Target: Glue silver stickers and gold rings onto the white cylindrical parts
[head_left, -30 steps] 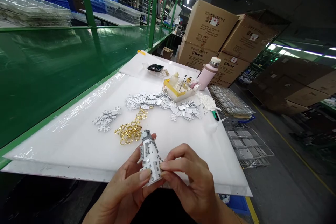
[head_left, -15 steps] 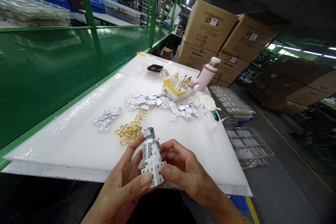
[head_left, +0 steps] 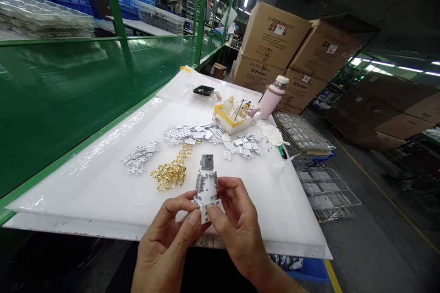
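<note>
A small white and grey tower-shaped model [head_left: 207,185] stands nearly upright between my two hands, over the near edge of the white table. My left hand [head_left: 175,229] grips its base from the left, the thumb in front. From the right, my right hand [head_left: 237,224] closes on the same base, its thumb pressed on the front and its fingers behind. Gold rings [head_left: 169,175] lie heaped just beyond my left hand. Small white plates with dots [head_left: 194,132] are spread behind the rings, and a smaller pile [head_left: 139,158] lies to the left.
On the white table [head_left: 113,192] are a clear tray with yellow edging [head_left: 233,123], a pink bottle [head_left: 272,97], crumpled tissue [head_left: 273,133] and a black object in plastic [head_left: 203,90]. Cardboard boxes [head_left: 275,32] are stacked behind. A green surface [head_left: 68,82] runs along the left.
The model has risen, turned about its axis and become more upright. My left hand has shifted right with its fingers lower on the model. My right thumb has moved up slightly.
</note>
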Demonstrator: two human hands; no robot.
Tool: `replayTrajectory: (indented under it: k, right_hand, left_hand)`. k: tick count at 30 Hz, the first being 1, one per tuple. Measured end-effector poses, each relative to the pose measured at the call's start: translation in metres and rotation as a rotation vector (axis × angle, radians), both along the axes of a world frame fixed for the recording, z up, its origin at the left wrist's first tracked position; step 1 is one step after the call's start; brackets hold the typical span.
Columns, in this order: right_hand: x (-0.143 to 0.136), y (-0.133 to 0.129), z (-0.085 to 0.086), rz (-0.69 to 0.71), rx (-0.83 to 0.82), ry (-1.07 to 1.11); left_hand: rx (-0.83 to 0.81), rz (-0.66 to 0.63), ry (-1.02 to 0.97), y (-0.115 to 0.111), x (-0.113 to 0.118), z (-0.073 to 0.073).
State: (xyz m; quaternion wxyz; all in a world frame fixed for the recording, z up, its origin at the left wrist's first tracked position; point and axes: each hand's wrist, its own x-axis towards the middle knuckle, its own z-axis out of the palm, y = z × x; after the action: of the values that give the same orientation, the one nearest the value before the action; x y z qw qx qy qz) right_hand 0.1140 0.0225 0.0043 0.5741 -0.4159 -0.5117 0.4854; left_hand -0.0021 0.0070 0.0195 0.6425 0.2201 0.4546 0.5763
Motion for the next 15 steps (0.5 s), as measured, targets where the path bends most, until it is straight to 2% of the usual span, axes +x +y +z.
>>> replayTrajectory:
  k: [6,10,15]
  right_hand:
    - [-0.01,-0.008,-0.01,-0.137,0.102,-0.042]
    - [-0.01,-0.013,-0.008,-0.128,0.166,-0.132]
    - [0.002,-0.016,0.002,-0.08,0.267,-0.314]
  left_hand:
    - [-0.023,0.107,0.028,-0.003,0.005,-0.004]
    - [0.01,0.163,0.01,-0.004,0.005,-0.003]
    - [-0.066,0.038,-0.141,0.001,0.002,0.0]
